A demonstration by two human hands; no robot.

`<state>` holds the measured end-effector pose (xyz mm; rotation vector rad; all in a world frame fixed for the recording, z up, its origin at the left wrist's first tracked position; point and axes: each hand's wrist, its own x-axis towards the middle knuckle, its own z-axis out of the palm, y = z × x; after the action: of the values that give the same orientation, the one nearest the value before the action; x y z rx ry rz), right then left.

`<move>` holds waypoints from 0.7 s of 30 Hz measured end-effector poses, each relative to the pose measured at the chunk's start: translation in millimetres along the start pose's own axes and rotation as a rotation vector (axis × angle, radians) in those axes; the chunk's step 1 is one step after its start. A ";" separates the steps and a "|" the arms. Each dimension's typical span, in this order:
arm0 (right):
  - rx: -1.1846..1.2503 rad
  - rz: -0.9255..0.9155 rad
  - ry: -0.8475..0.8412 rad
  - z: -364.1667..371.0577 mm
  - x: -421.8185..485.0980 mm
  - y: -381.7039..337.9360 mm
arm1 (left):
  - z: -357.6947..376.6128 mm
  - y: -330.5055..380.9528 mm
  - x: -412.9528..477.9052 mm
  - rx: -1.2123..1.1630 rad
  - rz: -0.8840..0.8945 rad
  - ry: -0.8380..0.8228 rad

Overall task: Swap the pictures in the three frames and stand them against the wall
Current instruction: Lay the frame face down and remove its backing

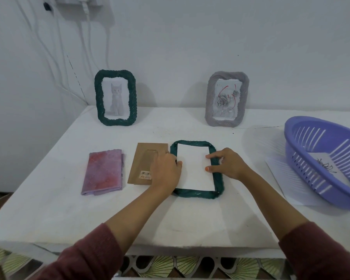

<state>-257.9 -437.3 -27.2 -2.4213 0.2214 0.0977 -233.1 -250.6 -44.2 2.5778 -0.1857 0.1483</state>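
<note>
Grip: the left hand [166, 168] lies over the left rail of the flat frame, bent fingertips down on the sheet's edge. The right hand [227, 165] presses forefinger and thumb tips on the sheet's right edge. Neither hand closes round anything.
Frame in hand: a dark green braided rectangular frame [196, 194] lies face down on the white table [69, 215], near its middle.
Sheet: a blank white paper rectangle [193, 166] sits inside that frame's opening.
Backing: a brown cardboard back panel [142, 162] with a barcode sticker lies just left of the frame, partly under the left hand.
Cloth: a folded purple-and-pink cloth [103, 171] lies left of the panel.
Standing frames: a second dark green braided frame [98, 98] with a cat picture and a grey braided frame [210, 102] with a rose picture stand upright at the white wall [190, 47], well apart.
Basket: a purple slotted plastic basket [311, 168] sits at the right, tilted, a drawn sheet [327, 166] inside.
Sleeves: dark red [85, 257].
</note>
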 end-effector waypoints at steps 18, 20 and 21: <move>-0.043 0.016 0.064 -38.2 -22.5 -16.3 | -24.9 21.6 -1.1 -0.375 0.008 -0.079; -0.109 0.016 0.275 -75.4 -39.2 -15.9 | -37.8 37.6 -0.8 -0.416 0.008 -0.063; -0.145 0.030 0.379 -95.9 -49.4 -12.8 | -43.1 47.2 0.3 -0.439 0.018 -0.043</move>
<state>-303.0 -483.9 60.0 -2.5648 0.4348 -0.3462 -243.4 -267.5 16.5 2.1437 -0.2297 0.0504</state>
